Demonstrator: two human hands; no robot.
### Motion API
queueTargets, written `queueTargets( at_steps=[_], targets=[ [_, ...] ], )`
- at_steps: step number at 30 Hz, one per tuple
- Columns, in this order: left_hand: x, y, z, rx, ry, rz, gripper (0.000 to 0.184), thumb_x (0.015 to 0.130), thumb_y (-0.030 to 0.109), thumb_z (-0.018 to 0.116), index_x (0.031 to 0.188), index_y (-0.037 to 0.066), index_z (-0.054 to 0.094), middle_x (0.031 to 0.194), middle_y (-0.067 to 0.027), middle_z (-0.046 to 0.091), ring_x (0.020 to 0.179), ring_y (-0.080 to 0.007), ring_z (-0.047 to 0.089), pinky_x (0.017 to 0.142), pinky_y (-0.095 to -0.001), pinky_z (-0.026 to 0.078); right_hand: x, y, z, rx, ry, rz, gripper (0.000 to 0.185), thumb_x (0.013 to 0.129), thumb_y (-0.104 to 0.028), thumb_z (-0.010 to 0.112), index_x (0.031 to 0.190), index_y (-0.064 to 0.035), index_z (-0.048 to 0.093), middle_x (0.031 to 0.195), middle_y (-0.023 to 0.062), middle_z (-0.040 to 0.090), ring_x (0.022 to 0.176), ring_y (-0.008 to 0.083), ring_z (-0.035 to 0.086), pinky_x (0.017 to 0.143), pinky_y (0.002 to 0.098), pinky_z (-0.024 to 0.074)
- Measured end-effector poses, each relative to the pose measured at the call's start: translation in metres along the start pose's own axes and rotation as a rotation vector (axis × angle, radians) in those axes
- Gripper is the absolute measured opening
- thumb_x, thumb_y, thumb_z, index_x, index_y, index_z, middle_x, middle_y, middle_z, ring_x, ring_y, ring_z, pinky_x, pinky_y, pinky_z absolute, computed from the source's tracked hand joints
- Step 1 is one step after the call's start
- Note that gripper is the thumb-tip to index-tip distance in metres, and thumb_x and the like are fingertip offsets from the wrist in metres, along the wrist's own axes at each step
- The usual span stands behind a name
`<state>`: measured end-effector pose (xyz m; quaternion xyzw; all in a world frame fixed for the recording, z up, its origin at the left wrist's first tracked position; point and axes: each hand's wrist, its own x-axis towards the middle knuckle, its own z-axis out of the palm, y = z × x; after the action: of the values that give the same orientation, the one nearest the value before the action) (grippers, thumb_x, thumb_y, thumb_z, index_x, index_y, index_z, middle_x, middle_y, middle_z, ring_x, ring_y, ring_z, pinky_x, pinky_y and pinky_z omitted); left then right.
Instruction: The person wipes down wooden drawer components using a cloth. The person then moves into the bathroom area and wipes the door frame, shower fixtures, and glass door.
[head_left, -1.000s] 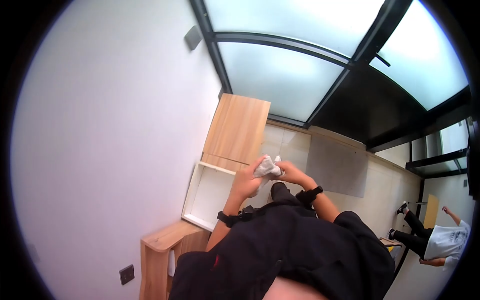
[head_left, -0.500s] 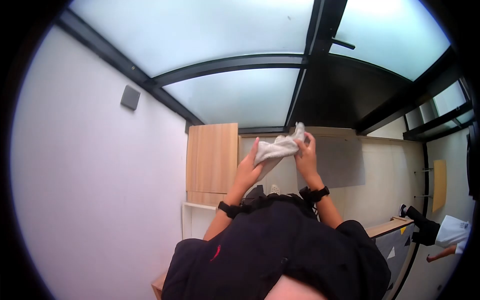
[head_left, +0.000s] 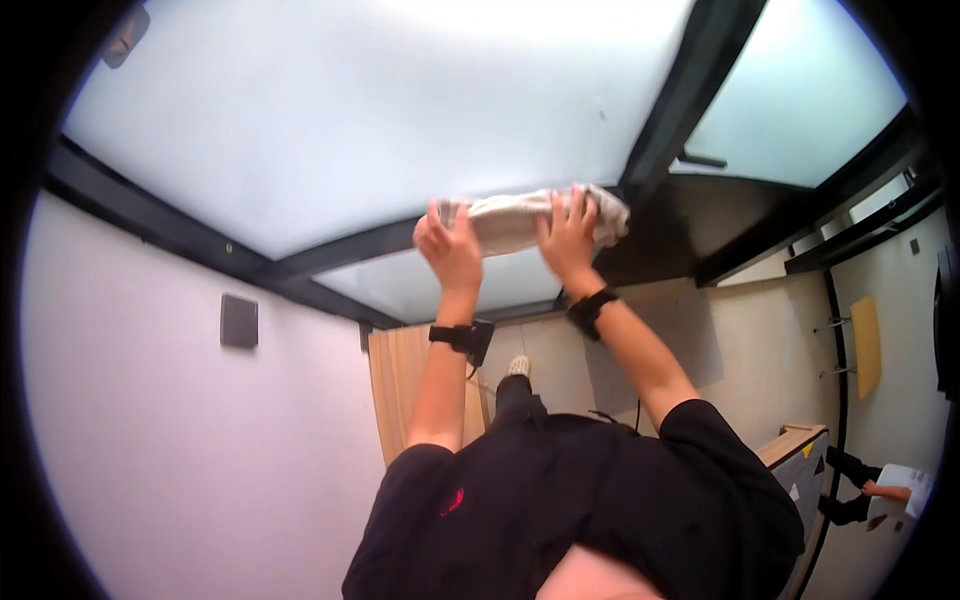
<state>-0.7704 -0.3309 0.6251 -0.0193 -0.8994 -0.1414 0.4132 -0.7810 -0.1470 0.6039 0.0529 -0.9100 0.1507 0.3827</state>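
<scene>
A pale grey-white cloth is stretched sideways between my two hands, in front of the dark horizontal bar of a frosted glass partition. My left hand grips its left end, fingers bent. My right hand is closed on it towards the right, fingers over the front, and a bunched end sticks out beyond them. Whether the cloth touches the bar or the glass, I cannot tell. Both wrists wear black bands.
A light wooden cabinet stands below left, beside a white wall with a grey switch plate. A door handle is on the right. A grey mat lies on the floor. Another person is at the far right.
Both hands have risen with the cloth from over the floor to the partition's bar. The cloth is now spread wider between them. My body has moved closer to the glass.
</scene>
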Motion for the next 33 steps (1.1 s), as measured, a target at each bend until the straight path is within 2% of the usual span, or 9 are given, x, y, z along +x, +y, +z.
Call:
queueTargets(
  at_steps=[3,5,11,14,17,22,26,29,33],
  targets=[
    [0.006,-0.04,0.013,-0.172,-0.056,-0.009,0.023,0.088,0.014,0.066,0.111,0.015,0.07,0.118,-0.012,0.054,0.113,-0.0331,0.052,0.096,-0.0466,0.039,-0.004,-0.032,0.027,-0.009,0.074,-0.013,0.044,0.089,-0.014,0.059,0.127,0.0062,0.051,0.134,0.0261,0.042,0.12,0.0443,0.037,0.105,0.053,0.032],
    [0.006,-0.046,0.009,-0.205,-0.067,0.047,0.024,0.084,0.011,0.066,0.108,0.012,0.071,0.106,-0.0065,0.061,0.107,-0.028,0.057,0.094,-0.0454,0.04,-0.005,-0.051,0.035,0.038,-0.05,-0.024,0.046,0.084,-0.013,0.061,0.126,-0.0002,0.051,0.129,0.0217,0.045,0.118,0.0409,0.039,0.103,0.0511,0.0313],
    [0.007,-0.063,-0.015,-0.028,-0.101,-0.087,0.027,0.082,0.013,0.065,0.108,0.011,0.072,0.115,-0.0078,0.06,0.112,-0.0283,0.055,0.094,-0.0441,0.038,-0.001,-0.096,0.035,0.217,-0.194,-0.158,0.045,0.084,-0.017,0.059,0.126,-0.003,0.054,0.125,0.0186,0.05,0.116,0.0355,0.043,0.099,0.0477,0.0352],
    [0.01,-0.057,-0.014,-0.051,-0.105,-0.084,0.026,0.082,0.012,0.066,0.107,0.006,0.071,0.116,-0.0106,0.059,0.111,-0.0313,0.055,0.095,-0.0441,0.04,0.002,-0.087,0.035,0.188,-0.201,-0.224,0.047,0.082,-0.021,0.062,0.126,-0.0075,0.055,0.125,0.0116,0.053,0.116,0.0297,0.045,0.097,0.0451,0.0372],
    [0.012,-0.046,-0.01,-0.127,-0.112,-0.033,0.025,0.082,0.004,0.065,0.105,-0.004,0.068,0.116,-0.0156,0.058,0.111,-0.0346,0.055,0.094,-0.0461,0.044,0.0,-0.048,0.033,0.132,-0.116,-0.484,0.047,0.081,-0.032,0.065,0.126,-0.0213,0.057,0.125,0.0007,0.054,0.114,0.0226,0.049,0.095,0.0421,0.0396],
    [0.007,0.014,0.017,-0.427,-0.281,0.226,0.03,0.084,-0.001,0.056,0.113,-0.006,0.064,0.123,-0.0204,0.06,0.119,-0.0365,0.055,0.103,-0.0452,0.043,0.001,0.039,-0.008,0.01,-0.161,-0.274,0.055,0.074,-0.034,0.075,0.126,-0.0255,0.059,0.128,-0.0002,0.053,0.111,0.0228,0.047,0.096,0.0385,0.0419],
    [0.005,0.083,0.048,-0.642,-0.384,0.437,0.046,0.077,0.001,0.056,0.123,-0.001,0.058,0.131,-0.0182,0.056,0.127,-0.0344,0.051,0.108,-0.0434,0.039,-0.003,0.086,-0.036,-0.153,-0.053,-0.163,0.042,0.074,-0.016,0.07,0.115,-0.0206,0.062,0.124,0.0,0.056,0.104,0.0222,0.052,0.089,0.0351,0.0462],
    [0.004,0.11,0.06,-0.639,-0.364,0.548,0.043,0.075,0.004,0.058,0.118,0.001,0.059,0.129,-0.0161,0.058,0.124,-0.0321,0.053,0.105,-0.0418,0.04,-0.003,0.072,-0.052,-0.091,-0.071,-0.045,0.035,0.077,-0.012,0.066,0.111,-0.0155,0.061,0.115,0.0026,0.059,0.104,0.025,0.054,0.088,0.0368,0.0492],
    [0.01,0.118,0.057,-0.773,-0.38,0.571,0.036,0.072,0.004,0.059,0.108,0.005,0.059,0.111,-0.0109,0.061,0.108,-0.029,0.058,0.089,-0.0401,0.042,-0.022,0.076,-0.08,0.077,0.016,0.141,0.036,0.074,-0.004,0.066,0.109,-0.0091,0.06,0.111,0.007,0.062,0.104,0.0301,0.057,0.088,0.0376,0.0496]
  ],
)
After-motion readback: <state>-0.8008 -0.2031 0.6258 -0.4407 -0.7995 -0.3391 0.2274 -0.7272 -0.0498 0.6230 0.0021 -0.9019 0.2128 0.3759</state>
